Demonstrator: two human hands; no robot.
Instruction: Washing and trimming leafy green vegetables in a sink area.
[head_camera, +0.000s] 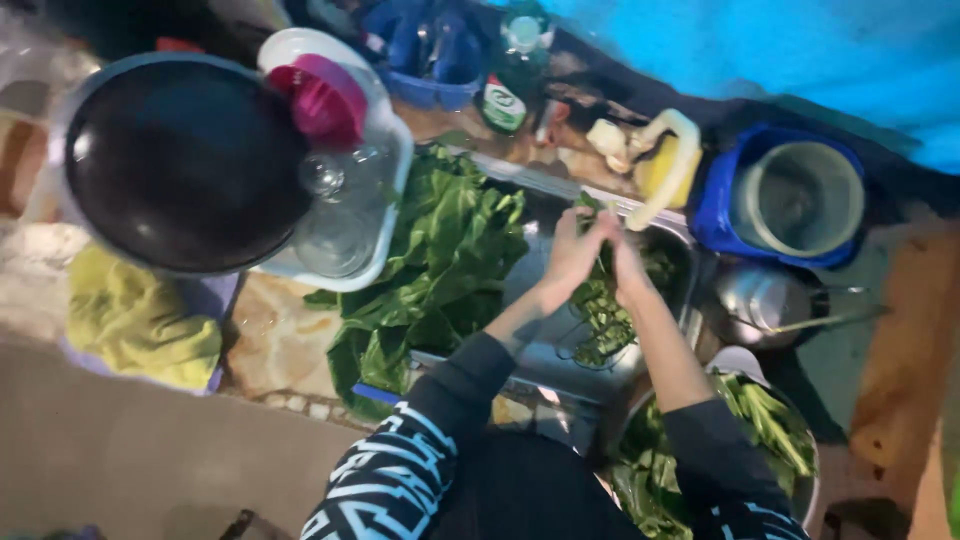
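Note:
Both my hands meet over a metal sink (560, 350). My left hand (570, 255) and my right hand (628, 262) are closed together on a bunch of dark green leaves (600, 305) that hangs down between them into the sink. A big pile of leafy greens (440, 260) lies on the drainboard left of my hands. A bowl (806, 490) with more green leaves in it sits below my right forearm.
A dark wok (180, 160) rests in a white dish rack (385, 215) with glasses and a pink cup (325, 100) at left. A yellow cloth (135, 315), a green bottle (512, 75), a yellow jug (665, 165), a blue container (720, 200) and a metal pot (760, 300) stand around.

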